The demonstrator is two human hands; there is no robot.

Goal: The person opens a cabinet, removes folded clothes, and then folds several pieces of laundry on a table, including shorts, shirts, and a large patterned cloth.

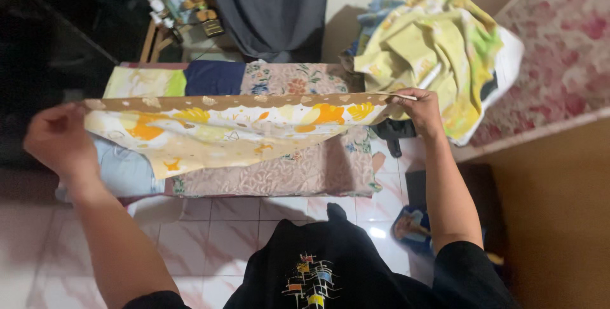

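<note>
Head view: patterned cloth [235, 132] stretched flat between both hands, held above a low fabric-covered table [298, 172]. Cloth is cream-white with orange and yellow cartoon prints; top border is a brown scalloped band with pale shapes. Its lower edge sags onto the table's left half.

Left hand [58, 140] at the cloth's left corner, over the table's left edge, fingers clenched on the brown border. Right hand [420, 110] at the cloth's right corner, just past the table's right edge, fingers pinched shut on the border; exact fingertip contact partly hidden by the knuckles.

Table cover is beige floral; at its far edge lie a yellow-green piece, a navy cloth [213, 77] and a floral piece side by side. A pale blue cloth [124, 169] sits under the held cloth at the near-left corner.

Beyond the table's far-right corner, a heap of yellow-green laundry [438, 48] against a pink floral mattress [562, 48]. Grey garment [273, 7] hangs past the far edge. Small boxes [190, 7], too blurred to tell, at far left. White tiled floor [210, 233] below.
</note>
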